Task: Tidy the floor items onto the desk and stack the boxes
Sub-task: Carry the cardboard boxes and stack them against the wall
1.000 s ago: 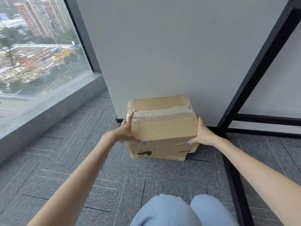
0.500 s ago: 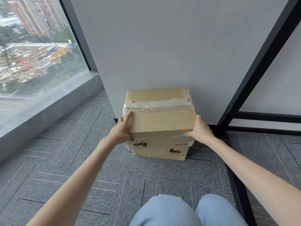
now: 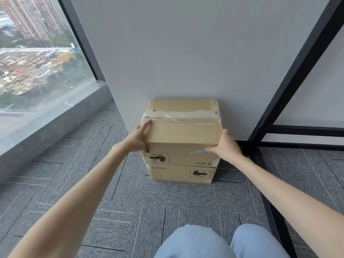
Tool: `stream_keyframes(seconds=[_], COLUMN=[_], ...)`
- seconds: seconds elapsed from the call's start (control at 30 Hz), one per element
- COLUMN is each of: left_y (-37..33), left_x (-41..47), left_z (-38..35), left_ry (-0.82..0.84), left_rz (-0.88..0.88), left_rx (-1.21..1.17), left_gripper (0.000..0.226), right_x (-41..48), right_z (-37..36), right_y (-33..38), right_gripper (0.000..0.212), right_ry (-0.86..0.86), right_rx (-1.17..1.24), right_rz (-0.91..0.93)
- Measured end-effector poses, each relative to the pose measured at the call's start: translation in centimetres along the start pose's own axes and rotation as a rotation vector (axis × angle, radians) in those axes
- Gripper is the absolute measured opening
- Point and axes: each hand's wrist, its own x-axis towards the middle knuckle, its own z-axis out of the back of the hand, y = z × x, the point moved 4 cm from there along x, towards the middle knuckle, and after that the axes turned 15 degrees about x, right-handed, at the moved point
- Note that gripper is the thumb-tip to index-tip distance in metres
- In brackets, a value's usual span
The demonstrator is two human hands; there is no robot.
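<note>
Two brown cardboard boxes stand stacked on the grey carpet against the white wall. The upper box (image 3: 183, 135) has clear tape across its top and sits squarely on the lower box (image 3: 178, 174). My left hand (image 3: 136, 139) holds the upper box's left front corner, index finger along the top edge and thumb on the front face. My right hand (image 3: 226, 146) holds the right front corner, with its thumb lying across the front face and its fingers hidden behind the side.
A black desk frame (image 3: 297, 71) slants down just right of the boxes, with crossbars (image 3: 301, 130) near the floor. A grey window ledge (image 3: 46, 127) and glass run along the left. My knees in light blue trousers (image 3: 204, 241) are at the bottom.
The upper box came down from a tilted hold onto the lower box and now sits level, aligned with it near the wall. Both hands stayed on its sides.
</note>
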Motion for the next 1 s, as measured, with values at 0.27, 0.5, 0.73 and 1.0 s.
stream_keyframes(seconds=[0.27,0.5,0.73,1.0], left_y=[0.0,0.1,-2.4,-8.2], left_x=[1.1,1.2,-2.7,-10.2], left_z=[-0.1,0.0,1.1,9.6], left_ry=[0.030,0.035,-0.032,-0.026], left_rz=[0.001,0.013,0.054,0.007], left_rx=[0.003,0.111,0.321,0.268], left_gripper=[0.115,0.120,0.109,0.056], right_x=[0.0,0.2,-1.5,-7.0], right_z=[-0.3,-0.3,0.6,7.2], right_y=[-0.4,-0.7,1.6,12.9], right_gripper=[0.079,0.077,0.100,0.055], right_ry=[0.000,0.001,-0.016,0.147], right_rx=[0.003,0.005,-0.123,-0.309], right_rz=[-0.013,-0.010,0.007,0.253])
